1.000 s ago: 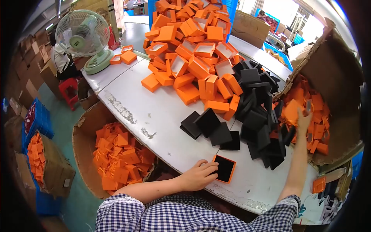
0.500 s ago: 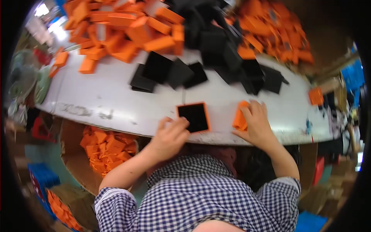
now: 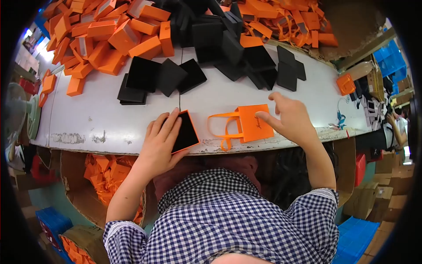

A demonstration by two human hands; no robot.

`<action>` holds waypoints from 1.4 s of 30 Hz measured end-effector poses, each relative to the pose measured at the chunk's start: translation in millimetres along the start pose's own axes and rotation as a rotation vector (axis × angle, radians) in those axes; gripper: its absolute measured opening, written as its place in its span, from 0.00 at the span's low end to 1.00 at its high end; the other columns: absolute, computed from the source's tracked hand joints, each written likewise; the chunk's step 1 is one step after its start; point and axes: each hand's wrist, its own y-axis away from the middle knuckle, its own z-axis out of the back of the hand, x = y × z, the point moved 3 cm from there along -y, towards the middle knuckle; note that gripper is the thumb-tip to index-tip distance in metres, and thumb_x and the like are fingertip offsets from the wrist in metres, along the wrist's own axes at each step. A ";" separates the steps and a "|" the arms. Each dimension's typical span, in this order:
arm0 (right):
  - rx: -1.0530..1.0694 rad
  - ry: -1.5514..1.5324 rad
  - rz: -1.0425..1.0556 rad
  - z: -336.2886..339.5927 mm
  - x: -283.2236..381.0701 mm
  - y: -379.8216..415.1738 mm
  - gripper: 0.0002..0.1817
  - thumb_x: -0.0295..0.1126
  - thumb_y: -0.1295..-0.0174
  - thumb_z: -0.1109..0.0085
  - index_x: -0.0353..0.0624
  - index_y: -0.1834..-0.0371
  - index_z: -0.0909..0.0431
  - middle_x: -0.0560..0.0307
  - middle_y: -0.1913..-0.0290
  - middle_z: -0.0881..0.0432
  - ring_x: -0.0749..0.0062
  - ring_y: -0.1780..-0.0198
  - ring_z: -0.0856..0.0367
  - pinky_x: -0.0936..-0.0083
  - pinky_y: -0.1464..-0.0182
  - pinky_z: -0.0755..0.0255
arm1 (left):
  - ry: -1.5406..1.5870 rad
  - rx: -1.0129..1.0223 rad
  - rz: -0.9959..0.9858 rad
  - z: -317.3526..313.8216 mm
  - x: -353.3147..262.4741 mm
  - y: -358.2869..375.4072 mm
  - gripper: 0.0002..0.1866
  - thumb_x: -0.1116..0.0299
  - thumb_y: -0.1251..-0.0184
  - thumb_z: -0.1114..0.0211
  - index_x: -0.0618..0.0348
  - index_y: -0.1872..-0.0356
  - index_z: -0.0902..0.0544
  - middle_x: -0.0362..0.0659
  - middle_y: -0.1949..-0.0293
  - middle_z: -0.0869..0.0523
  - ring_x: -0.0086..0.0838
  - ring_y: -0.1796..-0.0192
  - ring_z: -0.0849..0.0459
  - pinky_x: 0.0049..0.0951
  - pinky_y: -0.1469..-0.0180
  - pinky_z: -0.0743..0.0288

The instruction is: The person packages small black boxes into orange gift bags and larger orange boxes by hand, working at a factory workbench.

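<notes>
My left hand (image 3: 161, 138) lies with its fingers extended over the left part of a shallow orange box with a black inside (image 3: 188, 132), near the table's front edge. To the right, an orange box with dark lettering and a ribbon loop (image 3: 252, 124) lies flat, its ribbon (image 3: 224, 117) trailing left. My right hand (image 3: 288, 115) is at this box's right side, thumb over its surface and fingers apart, not wrapped round it. Whether the thumb touches the box, I cannot tell. Black square pads (image 3: 143, 74) lie further back on the white table (image 3: 101, 115).
Orange boxes (image 3: 99, 31) are heaped at the back left, black pads (image 3: 211, 37) at the back middle, and orange ribboned pieces (image 3: 285, 13) at the back right. Below the table edge, a carton (image 3: 77, 176) holds orange pieces. A fan (image 3: 33, 116) stands at the left.
The view has shifted right. The orange box by my right hand now lies flat with its ribbon spread, and that hand has opened. My left hand covers more of the black-lined box, which is turned.
</notes>
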 end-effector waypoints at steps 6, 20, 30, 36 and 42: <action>-0.215 -0.012 0.498 -66.5 33.5 -35.0 0.22 0.33 0.47 0.31 0.37 0.49 0.20 0.43 0.49 0.17 0.50 0.43 0.20 0.59 0.41 0.27 | 0.059 -0.098 0.062 1.2 4.3 5.7 0.42 0.58 0.44 0.22 0.69 0.30 0.27 0.56 0.23 0.34 0.55 0.25 0.34 0.52 0.25 0.37; -0.046 -0.207 0.680 -27.3 -35.0 4.1 0.24 0.41 0.48 0.19 0.37 0.59 0.22 0.37 0.30 0.28 0.41 0.22 0.37 0.54 0.28 0.35 | 0.174 -0.187 0.104 -6.2 14.1 14.1 0.47 0.58 0.54 0.16 0.61 0.30 0.27 0.56 0.33 0.28 0.55 0.30 0.29 0.49 0.29 0.31; 0.121 -0.576 0.526 -26.9 -0.8 7.6 0.32 0.39 0.65 0.09 0.44 0.65 0.27 0.44 0.27 0.29 0.49 0.34 0.23 0.64 0.37 0.25 | 0.556 -0.099 -0.121 46.6 -36.7 -12.5 0.60 0.54 0.56 0.13 0.64 0.23 0.38 0.57 0.35 0.24 0.52 0.33 0.24 0.45 0.30 0.29; 0.152 -0.621 0.612 -19.8 15.5 16.2 0.34 0.40 0.69 0.07 0.45 0.70 0.29 0.44 0.30 0.27 0.52 0.34 0.23 0.62 0.37 0.26 | 0.527 -0.034 -0.106 47.4 -30.4 -12.0 0.59 0.53 0.55 0.14 0.64 0.22 0.39 0.57 0.36 0.23 0.52 0.34 0.23 0.46 0.30 0.28; 0.020 -0.717 0.702 -47.4 44.7 20.4 0.31 0.39 0.64 0.09 0.41 0.68 0.27 0.45 0.33 0.28 0.63 0.48 0.20 0.70 0.50 0.21 | 0.710 -0.205 -0.259 19.1 -42.7 -9.0 0.74 0.44 0.59 0.11 0.60 0.16 0.54 0.63 0.19 0.48 0.59 0.17 0.47 0.55 0.19 0.47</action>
